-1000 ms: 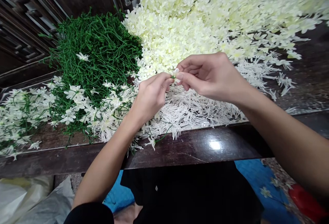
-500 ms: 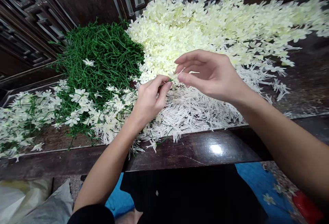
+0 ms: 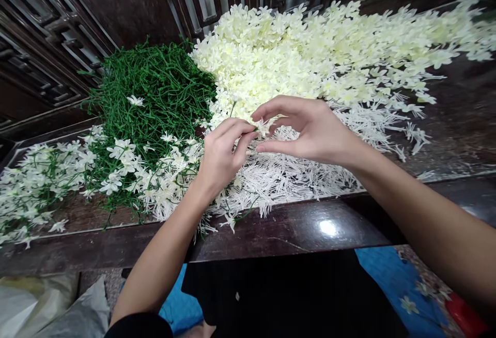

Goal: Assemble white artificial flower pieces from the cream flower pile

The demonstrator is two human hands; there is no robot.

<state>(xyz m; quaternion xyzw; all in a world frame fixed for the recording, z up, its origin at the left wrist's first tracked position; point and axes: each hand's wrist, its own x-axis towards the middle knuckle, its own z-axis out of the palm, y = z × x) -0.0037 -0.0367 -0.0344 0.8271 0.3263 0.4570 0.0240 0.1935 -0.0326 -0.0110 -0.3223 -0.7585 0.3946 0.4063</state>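
Dark wooden table (image 3: 302, 227): green stems (image 3: 155, 90), cream flowers (image 3: 310, 48), white stamens (image 3: 294, 172).

A heap of green stems (image 3: 155, 90) lies at my far left on the dark wooden table (image 3: 294, 227), with finished sprigs (image 3: 42, 183) spread beside it. Behind stands carved dark woodwork (image 3: 42, 38). Below the table edge I see blue cloth (image 3: 391, 281), pale plastic bags (image 3: 46, 307) and something red (image 3: 465, 315), perhaps a bag; it's blurred.

Left hand (image 3: 220, 157) pinching a thin green plastic stem (image 3: 233, 106), right hand (image 3: 310, 131) open beside a small white fabric blossom (image 3: 264, 127), dark wooden surface (image 3: 294, 229) beneath
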